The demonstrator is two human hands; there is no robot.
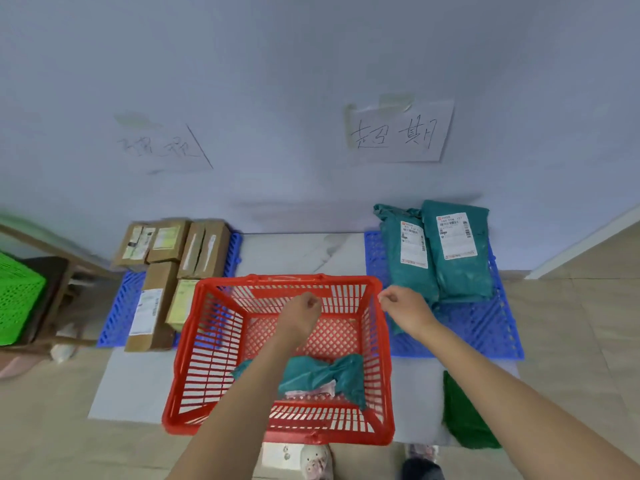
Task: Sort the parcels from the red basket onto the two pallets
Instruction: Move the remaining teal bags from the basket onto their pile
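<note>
Head view: the left hand is curled into a fist holding nothing above the red basket, and the right hand, fingers also curled and empty, hovers just past its right rim. In the slatted plastic basket lies one crumpled teal poly-bag parcel. Rectangular cardboard boxes cover the left blue lattice pallet; two smooth teal bags with white labels lie on the right pallet.

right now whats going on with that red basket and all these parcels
A person is sorting parcels. Both hands are curled and hold nothing: the left hand over the red basket, the right hand at its far right corner. One teal bag remains inside. Cardboard boxes lie on the left pallet, teal bags on the right pallet.
</note>
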